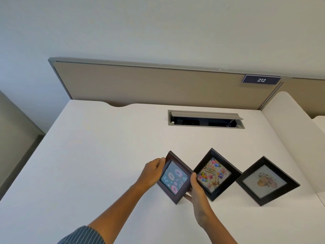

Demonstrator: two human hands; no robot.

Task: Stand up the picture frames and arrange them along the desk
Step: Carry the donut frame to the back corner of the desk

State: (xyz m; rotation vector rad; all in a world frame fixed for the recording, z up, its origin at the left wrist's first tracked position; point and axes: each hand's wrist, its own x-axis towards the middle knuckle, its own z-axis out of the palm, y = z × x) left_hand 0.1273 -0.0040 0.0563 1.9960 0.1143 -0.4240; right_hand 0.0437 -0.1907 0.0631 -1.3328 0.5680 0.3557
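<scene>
Three picture frames sit in a row on the white desk [88, 155]. A dark brown frame with a donut picture [173, 176] is held between both hands: my left hand [151, 172] grips its left edge, my right hand [197, 191] grips its lower right edge. To its right stands a black frame with a birthday picture [213, 173], close beside the donut frame. Further right stands a black frame with a pale drawing [267, 181]. All three appear tilted, corner down, in this view.
A grey cable hatch [205, 118] is open in the desk behind the frames. A beige partition [140, 83] with a "212" label [261, 79] runs along the back. A white divider [290, 124] borders the desk's right side.
</scene>
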